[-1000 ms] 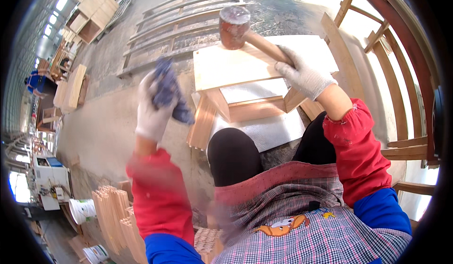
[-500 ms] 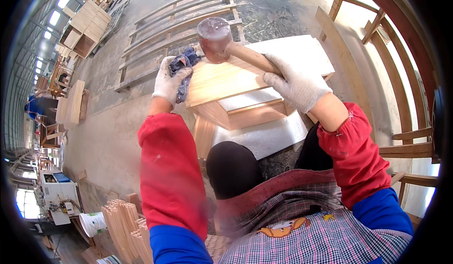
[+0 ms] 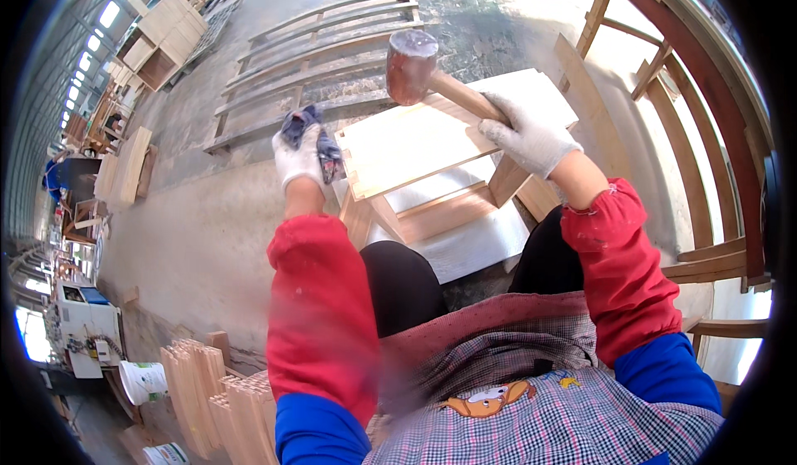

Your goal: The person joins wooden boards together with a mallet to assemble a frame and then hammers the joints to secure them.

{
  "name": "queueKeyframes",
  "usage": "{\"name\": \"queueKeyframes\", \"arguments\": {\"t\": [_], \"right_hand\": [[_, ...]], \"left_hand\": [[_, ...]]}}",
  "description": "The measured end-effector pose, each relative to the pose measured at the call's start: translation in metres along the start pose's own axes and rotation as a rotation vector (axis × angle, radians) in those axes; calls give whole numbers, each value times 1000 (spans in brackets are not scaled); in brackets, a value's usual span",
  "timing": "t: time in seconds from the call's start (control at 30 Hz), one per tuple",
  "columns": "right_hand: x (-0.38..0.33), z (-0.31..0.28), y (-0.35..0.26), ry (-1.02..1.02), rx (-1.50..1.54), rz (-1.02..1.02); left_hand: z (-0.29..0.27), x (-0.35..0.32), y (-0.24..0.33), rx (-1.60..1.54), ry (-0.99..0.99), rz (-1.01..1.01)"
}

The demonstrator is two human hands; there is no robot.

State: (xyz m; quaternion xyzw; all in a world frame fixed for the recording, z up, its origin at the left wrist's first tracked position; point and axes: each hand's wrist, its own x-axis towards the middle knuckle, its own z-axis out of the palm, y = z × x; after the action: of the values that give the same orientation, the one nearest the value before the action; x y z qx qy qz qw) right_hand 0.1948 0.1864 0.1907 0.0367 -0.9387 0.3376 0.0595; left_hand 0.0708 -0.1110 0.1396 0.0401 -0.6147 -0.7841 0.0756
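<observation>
In front of my knees is a pale wooden box frame, its broad top board facing up and an open gap below the board's near edge. My right hand, in a white knit glove, is closed round the wooden handle of a mallet. The mallet's reddish-brown head is raised over the board's far edge. My left hand, gloved the same way, grips a crumpled dark blue rag beside the board's left end, where notches show.
White foam sheeting lies under the frame. Beyond it is a slatted wooden pallet. Wooden racking stands at right. Stacked wood strips and a white bucket are at lower left. A person in blue is far left.
The mallet has moved right and lifted away from the board. My left hand and the rag have come off the board's left end. The frame has turned slightly.
</observation>
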Motion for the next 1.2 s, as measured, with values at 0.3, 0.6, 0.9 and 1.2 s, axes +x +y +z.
{"name": "queueKeyframes", "arguments": {"t": [0.3, 0.6, 0.9, 1.2], "right_hand": [[-7, 4, -14, 81, -52, -37], [-22, 13, -76, 148, 72, -229], [2, -19, -113, 40, -220, -227], [8, -19, -102, -24, -331, -229]], "left_hand": [[19, -106, -28, -152, 183, 29], [22, -106, -30, -201, 171, 64], [16, -98, -43, -156, 195, 88], [18, -105, -30, -170, 161, 95]]}}
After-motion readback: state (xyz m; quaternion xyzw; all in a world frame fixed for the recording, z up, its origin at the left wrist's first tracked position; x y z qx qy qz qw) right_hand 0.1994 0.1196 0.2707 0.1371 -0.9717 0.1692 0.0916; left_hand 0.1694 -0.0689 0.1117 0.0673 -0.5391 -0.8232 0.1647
